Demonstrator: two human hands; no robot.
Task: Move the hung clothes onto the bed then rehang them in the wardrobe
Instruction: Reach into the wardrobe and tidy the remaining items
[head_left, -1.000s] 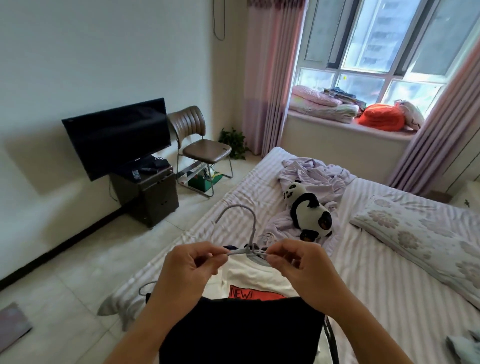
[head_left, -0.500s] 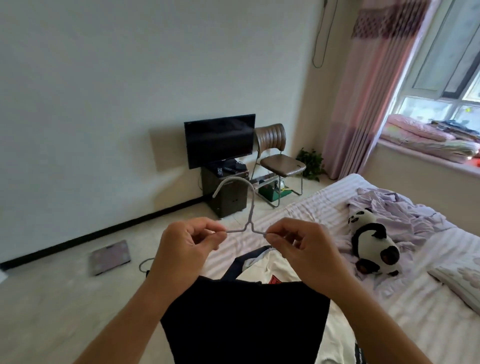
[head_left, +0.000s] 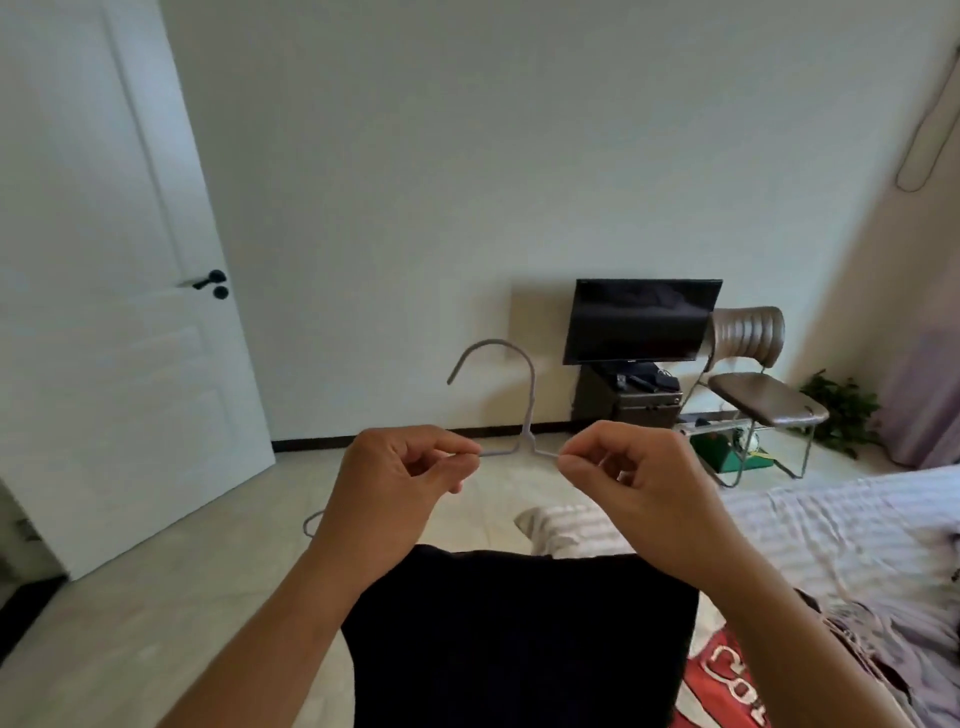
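Your view has turned left since before, door (head_left: 119, 291) now visible, your left hand (head_left: 395, 483) and right hand (head_left: 639, 483) each pinching the hanger (head_left: 524, 415), dark garment (head_left: 519, 639) below, red print on the bed (head_left: 857, 525) not readable

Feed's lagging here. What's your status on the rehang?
Left hand and right hand each pinch the hanger. Black garment hangs below. Hook upright. Wardrobe not in view.
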